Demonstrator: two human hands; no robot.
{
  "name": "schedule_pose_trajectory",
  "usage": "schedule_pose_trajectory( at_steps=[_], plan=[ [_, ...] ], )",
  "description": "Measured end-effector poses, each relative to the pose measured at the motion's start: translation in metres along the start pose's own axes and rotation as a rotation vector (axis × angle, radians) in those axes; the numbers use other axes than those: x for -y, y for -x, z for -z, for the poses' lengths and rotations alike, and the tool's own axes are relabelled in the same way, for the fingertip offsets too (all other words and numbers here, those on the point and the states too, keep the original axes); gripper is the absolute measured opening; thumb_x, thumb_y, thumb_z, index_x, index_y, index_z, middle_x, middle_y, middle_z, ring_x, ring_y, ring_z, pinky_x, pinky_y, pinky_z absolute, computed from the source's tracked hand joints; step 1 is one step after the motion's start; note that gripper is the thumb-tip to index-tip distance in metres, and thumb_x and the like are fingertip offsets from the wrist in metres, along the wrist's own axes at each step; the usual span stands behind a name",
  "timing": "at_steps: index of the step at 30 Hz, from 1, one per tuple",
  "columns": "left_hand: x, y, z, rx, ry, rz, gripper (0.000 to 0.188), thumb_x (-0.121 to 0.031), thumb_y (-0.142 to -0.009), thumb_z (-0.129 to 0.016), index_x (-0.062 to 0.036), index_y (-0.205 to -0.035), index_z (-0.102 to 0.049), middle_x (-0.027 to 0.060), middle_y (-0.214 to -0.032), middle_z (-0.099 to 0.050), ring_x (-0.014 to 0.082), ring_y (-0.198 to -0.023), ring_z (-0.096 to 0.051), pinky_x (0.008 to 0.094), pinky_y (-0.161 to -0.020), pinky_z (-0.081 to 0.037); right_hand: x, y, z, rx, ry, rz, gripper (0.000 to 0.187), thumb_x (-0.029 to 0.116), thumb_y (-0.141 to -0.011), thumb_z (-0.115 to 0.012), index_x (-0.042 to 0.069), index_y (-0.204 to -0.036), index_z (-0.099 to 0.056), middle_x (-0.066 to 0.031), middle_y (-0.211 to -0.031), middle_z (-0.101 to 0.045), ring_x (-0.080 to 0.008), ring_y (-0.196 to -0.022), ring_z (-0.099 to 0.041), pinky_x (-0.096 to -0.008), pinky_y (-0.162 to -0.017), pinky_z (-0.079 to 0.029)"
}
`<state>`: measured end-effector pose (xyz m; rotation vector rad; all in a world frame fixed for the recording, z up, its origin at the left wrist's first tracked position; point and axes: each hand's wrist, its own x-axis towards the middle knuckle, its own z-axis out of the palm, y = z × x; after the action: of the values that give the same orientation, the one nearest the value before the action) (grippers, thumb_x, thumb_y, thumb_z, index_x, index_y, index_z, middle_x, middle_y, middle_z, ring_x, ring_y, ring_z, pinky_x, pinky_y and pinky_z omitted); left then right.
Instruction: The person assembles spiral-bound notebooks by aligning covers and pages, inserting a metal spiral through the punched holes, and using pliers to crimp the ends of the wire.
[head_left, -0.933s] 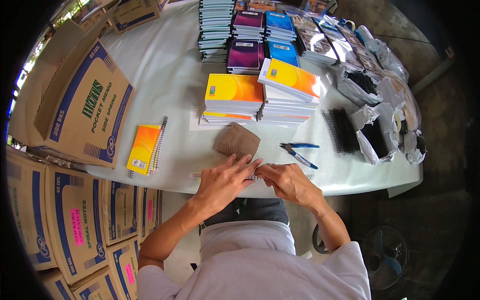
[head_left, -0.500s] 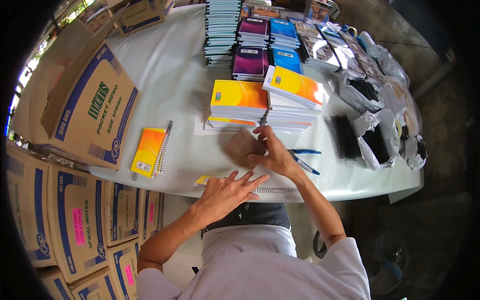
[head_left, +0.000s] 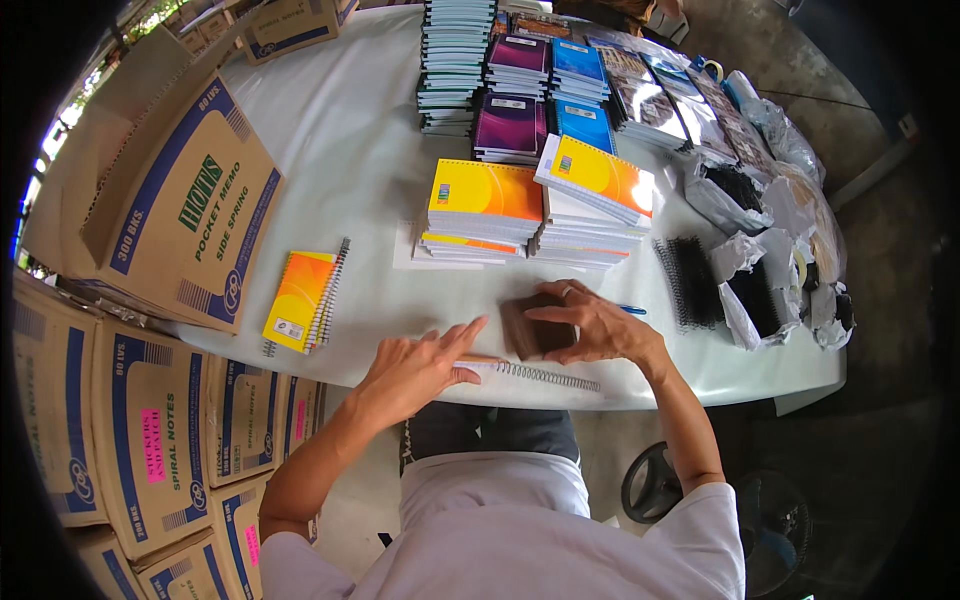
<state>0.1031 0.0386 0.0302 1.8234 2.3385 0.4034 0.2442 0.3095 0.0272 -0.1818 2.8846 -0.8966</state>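
My left hand [head_left: 410, 372] is at the table's near edge, its thumb and fingers around a small notebook [head_left: 486, 359]. Only a thin orange edge of the notebook shows; the hand hides the rest. From it a loose wire coil [head_left: 550, 376] runs out to the right along the table edge. My right hand [head_left: 605, 325] grips a brown, flat-sided block [head_left: 536, 330], slightly blurred, just above the coil. Behind that hand lie blue-handled pliers [head_left: 632, 309], mostly covered. To the left, several yellow-orange spiral notebooks [head_left: 300, 300] lie together.
Stacks of yellow-orange notepads [head_left: 485, 198] stand ahead, with purple notebooks [head_left: 508, 125] and blue notebooks [head_left: 583, 122] behind. Black wire coils [head_left: 690, 283] and plastic bags [head_left: 728, 190] lie right. An open carton [head_left: 190, 205] stands left; more cartons [head_left: 155, 430] are stacked below.
My right hand has brought the brown block nearer, down to the coil, covering most of the pliers. My left hand has shifted slightly left, its fingers closer together around the notebook.
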Motion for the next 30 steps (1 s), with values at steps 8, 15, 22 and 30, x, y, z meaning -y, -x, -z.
schedule_pose_trajectory(
  at_steps=[8,15,22,30],
  plan=[
    [0.002,-0.011,0.016,0.079,0.021,0.036,0.095,-0.050,-0.085,-0.068,-0.0117,-0.156,-0.017,0.0172,-0.122,-0.065,0.0384,-0.076,-0.069,0.0456,-0.062,-0.056,0.012,-0.025,0.006,0.104,-0.462,0.112,0.039,0.031,-0.092,-0.067,0.003,-0.118,-0.070,-0.0183,-0.116,-0.067,-0.0310,-0.108,-0.061,-0.0387,-0.096,-0.046],
    [0.010,-0.013,0.007,0.024,0.098,0.090,0.100,-0.054,-0.082,-0.068,-0.0181,-0.157,-0.013,0.0171,-0.094,-0.069,0.0417,-0.069,-0.065,0.0476,-0.061,-0.051,0.015,-0.033,0.005,0.078,-0.556,0.092,0.044,0.035,-0.090,-0.068,0.001,-0.117,-0.070,-0.0165,-0.115,-0.067,-0.0279,-0.107,-0.061,-0.0381,-0.100,-0.042],
    [0.014,-0.015,0.009,-0.048,0.030,0.128,0.103,-0.057,-0.080,-0.069,-0.0176,-0.157,-0.014,0.0167,-0.104,-0.070,0.0391,-0.076,-0.068,0.0470,-0.063,-0.053,0.015,-0.045,0.003,0.119,-0.628,0.056,0.045,0.031,-0.090,-0.065,-0.002,-0.119,-0.068,-0.0191,-0.116,-0.066,-0.0314,-0.112,-0.060,-0.0401,-0.101,-0.042],
    [0.017,-0.009,0.010,-0.028,0.032,0.258,0.098,-0.055,-0.075,-0.074,-0.0276,-0.155,-0.025,0.0133,-0.118,-0.068,0.0356,-0.093,-0.069,0.0450,-0.072,-0.055,0.018,-0.047,-0.002,0.061,-0.971,0.187,0.048,0.037,-0.090,-0.064,-0.001,-0.119,-0.068,-0.0183,-0.117,-0.066,-0.0296,-0.112,-0.060,-0.0383,-0.101,-0.041]
  ],
)
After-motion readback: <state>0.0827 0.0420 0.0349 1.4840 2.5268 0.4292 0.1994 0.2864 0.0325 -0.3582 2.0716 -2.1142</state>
